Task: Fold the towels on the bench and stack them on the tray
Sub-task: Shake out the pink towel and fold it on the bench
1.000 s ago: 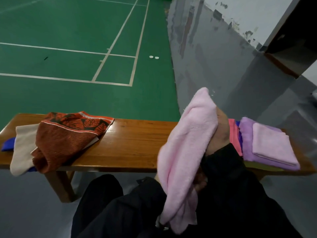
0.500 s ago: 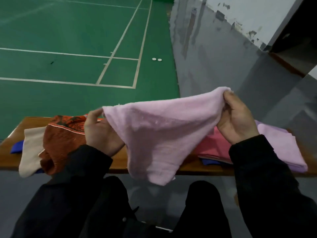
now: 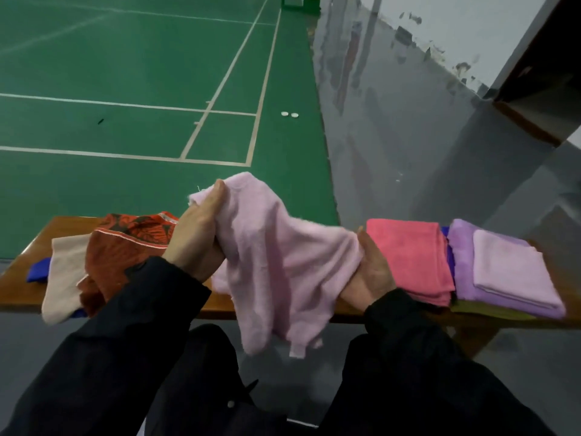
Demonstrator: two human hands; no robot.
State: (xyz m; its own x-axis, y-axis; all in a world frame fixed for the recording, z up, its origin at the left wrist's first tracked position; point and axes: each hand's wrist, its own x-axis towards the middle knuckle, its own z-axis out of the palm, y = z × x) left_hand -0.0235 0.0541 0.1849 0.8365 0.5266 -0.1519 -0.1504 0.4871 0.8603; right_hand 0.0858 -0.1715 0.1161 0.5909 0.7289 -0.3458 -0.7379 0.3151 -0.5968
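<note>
Pink towel [image 3: 283, 262], unfolded, held above the wooden tabletop [image 3: 56, 225] at frame centre. Left hand [image 3: 198, 234] grip clamped on its upper corner; right hand [image 3: 371, 272] grip closed on the opposite edge. Folded stack [image 3: 408, 256] lies at right. Risk: the slack, bunched middle may fold crooked or drag towards the floor.

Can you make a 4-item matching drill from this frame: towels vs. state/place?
Things:
1. pale pink towel
2. coral towel
3. rust patterned towel
4. beige towel

States:
A. drapes over the bench's near edge, far left
B. held in both hands, unfolded
C. folded flat, just right of the right hand
D. heaped unfolded behind the left hand

Pairs: 1-B, 2-C, 3-D, 4-A
</note>
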